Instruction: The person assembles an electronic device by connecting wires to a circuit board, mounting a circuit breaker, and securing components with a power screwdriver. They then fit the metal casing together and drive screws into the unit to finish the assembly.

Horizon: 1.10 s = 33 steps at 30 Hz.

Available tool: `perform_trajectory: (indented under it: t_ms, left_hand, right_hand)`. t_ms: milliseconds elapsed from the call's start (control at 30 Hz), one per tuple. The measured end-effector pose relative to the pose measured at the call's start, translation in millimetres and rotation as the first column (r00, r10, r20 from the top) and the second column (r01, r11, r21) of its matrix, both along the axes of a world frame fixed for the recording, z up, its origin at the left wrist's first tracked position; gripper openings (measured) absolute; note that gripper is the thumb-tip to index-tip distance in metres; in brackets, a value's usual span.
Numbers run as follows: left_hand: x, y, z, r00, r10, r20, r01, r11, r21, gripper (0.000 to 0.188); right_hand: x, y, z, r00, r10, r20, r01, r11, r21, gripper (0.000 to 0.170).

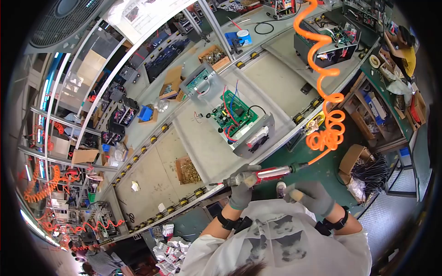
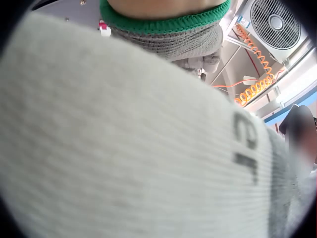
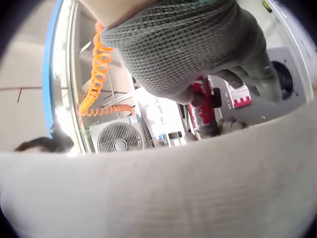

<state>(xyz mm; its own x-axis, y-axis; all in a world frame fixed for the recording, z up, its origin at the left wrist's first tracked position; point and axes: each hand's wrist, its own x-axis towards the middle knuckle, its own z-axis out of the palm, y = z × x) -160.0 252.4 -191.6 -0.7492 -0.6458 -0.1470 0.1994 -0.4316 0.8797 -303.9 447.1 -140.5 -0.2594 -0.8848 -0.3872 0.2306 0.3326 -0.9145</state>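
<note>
In the head view, my gloved left hand (image 1: 241, 195) grips a red and silver air screwdriver (image 1: 275, 173) near its front end. The bit points left over the conveyor's near edge, and an orange coiled hose runs from the other end. My gloved right hand (image 1: 314, 197) is held beside the tool's rear, its fingers loosely bent around nothing. The right wrist view shows this hand (image 3: 193, 49) partly in front of the screwdriver (image 3: 201, 106). Beyond the tool, an opened grey metal case with a green circuit board (image 1: 240, 110) and red and blue wires sits on a tray. A sleeve hides most of the left wrist view.
The tray (image 1: 209, 158) lies on a roller conveyor. A box of small brass-coloured parts (image 1: 188, 171) stands left of it. The orange coiled hose (image 1: 324, 71) hangs down at the right. Another opened unit (image 1: 329, 46) is farther along the line, near another person (image 1: 405, 50).
</note>
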Motion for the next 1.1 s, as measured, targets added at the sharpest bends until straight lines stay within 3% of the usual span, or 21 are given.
perform_trajectory:
  t_ms: [33, 67, 133, 167, 233, 267, 300, 333, 400, 433, 467, 533, 567, 633, 667, 700, 767, 833, 967, 1033, 1100]
  left_hand:
    - [5.1, -3.1, 0.6, 0.998, -0.061, 0.033, 0.063, 0.995, -0.073, 0.037]
    - [7.9, -1.2, 5.7, 0.998, -0.058, 0.033, 0.060, 0.996, -0.071, 0.037]
    - [8.4, 5.8, 27.0, 0.956, -0.177, 0.234, 0.254, 0.899, -0.357, 0.033]
    - [7.8, 5.8, 25.2, 0.962, -0.221, 0.158, 0.271, 0.813, -0.514, 0.025]
    - [13.9, 6.3, 16.9, 0.930, -0.329, 0.167, 0.368, 0.805, -0.466, 0.029]
    - [16.5, 7.2, 14.1, 0.884, -0.436, 0.170, 0.466, 0.782, -0.415, 0.034]
    - [15.0, 13.7, 17.0, 0.914, -0.402, 0.059, 0.387, 0.816, -0.429, 0.037]
    - [12.4, 14.0, 22.3, 0.916, -0.397, 0.057, 0.382, 0.822, -0.423, 0.037]
    - [5.7, 9.6, 31.3, 0.887, -0.369, 0.277, 0.395, 0.918, -0.043, 0.040]
    - [5.6, 7.6, 17.9, 0.927, -0.316, 0.200, 0.329, 0.944, -0.031, 0.036]
    - [5.5, 5.6, -0.9, 0.949, -0.249, 0.192, 0.227, 0.965, 0.130, 0.034]
    - [25.0, -20.4, -52.7, 0.966, -0.245, -0.085, 0.249, 0.785, 0.567, 0.029]
    - [27.1, -21.5, -51.4, 0.963, -0.257, -0.080, 0.255, 0.778, 0.575, 0.029]
    - [31.8, -16.8, -46.4, 0.958, -0.047, 0.282, -0.102, 0.865, 0.491, 0.030]
    - [30.1, -17.2, -42.7, 0.957, -0.051, 0.286, -0.107, 0.853, 0.511, 0.030]
    - [27.2, -15.9, -38.2, 0.973, -0.059, 0.223, -0.073, 0.839, 0.538, 0.032]
    - [16.5, -15.6, -30.8, 0.982, -0.085, 0.167, -0.026, 0.822, 0.569, 0.034]
    - [6.3, -15.5, -27.9, 0.987, -0.154, -0.043, 0.152, 0.823, 0.548, 0.033]
    - [-2.7, -11.1, -26.1, 0.982, -0.187, 0.040, 0.141, 0.850, 0.507, 0.025]
    - [-8.3, -5.7, -20.0, 0.966, -0.211, 0.150, 0.122, 0.882, 0.456, 0.024]
    - [-13.1, -4.4, -23.8, 0.943, -0.225, 0.244, 0.114, 0.911, 0.397, 0.023]
  right_hand:
    - [-3.6, 1.6, 15.1, 0.929, -0.035, -0.368, -0.024, 0.988, -0.154, 0.034]
    - [-7.7, 0.0, 27.9, 0.729, -0.122, -0.673, -0.103, 0.953, -0.284, 0.033]
    - [-15.0, -31.4, 36.4, 0.485, -0.337, -0.807, -0.117, 0.889, -0.442, 0.037]
    - [-17.2, -40.9, 17.3, 0.506, -0.268, -0.820, -0.223, 0.878, -0.424, 0.037]
    - [-18.9, -49.3, -20.5, 0.516, -0.195, -0.834, -0.331, 0.853, -0.404, 0.038]
    - [-16.7, -45.4, -36.3, 0.847, 0.226, -0.482, -0.389, 0.880, -0.271, 0.040]
    - [-14.1, -41.2, -45.2, 0.848, 0.522, 0.091, -0.502, 0.846, -0.180, 0.044]
    - [-12.7, -38.1, -50.0, 0.844, 0.527, 0.096, -0.507, 0.844, -0.175, 0.044]
    - [-6.6, -31.8, -57.0, 0.846, 0.358, 0.396, -0.352, 0.932, -0.089, 0.045]
    - [-2.8, -31.5, -69.9, 0.814, 0.194, 0.548, -0.228, 0.974, -0.006, 0.039]
    - [-3.2, -26.0, -72.6, 0.811, 0.190, 0.553, -0.227, 0.974, -0.003, 0.039]
    - [-7.2, -13.8, -73.1, 0.931, 0.060, 0.361, -0.067, 0.998, 0.007, 0.035]
    - [-9.2, -5.1, -69.5, 0.961, 0.052, 0.273, -0.042, 0.998, -0.041, 0.034]
    - [-14.9, 13.7, -75.0, 0.983, 0.034, 0.180, -0.019, 0.996, -0.083, 0.035]
    - [-17.3, 22.0, -77.6, 0.997, 0.025, 0.071, -0.015, 0.991, -0.136, 0.037]
    - [-19.0, 30.2, -73.7, 0.987, 0.014, 0.161, -0.006, 0.999, -0.051, 0.042]
    - [-18.5, 41.8, -78.4, 0.992, -0.002, 0.128, -0.002, 1.000, 0.030, 0.044]
    - [-18.2, 47.1, -58.2, 0.988, -0.034, 0.152, 0.007, 0.984, 0.177, 0.050]
    - [-11.0, 60.7, -59.2, 0.981, -0.093, 0.170, 0.045, 0.962, 0.269, 0.051]
    - [-13.6, 56.4, -32.5, 0.980, 0.009, 0.200, -0.096, 0.896, 0.434, 0.051]
    - [-9.3, 60.1, -30.6, 0.982, 0.015, 0.187, -0.097, 0.895, 0.435, 0.050]
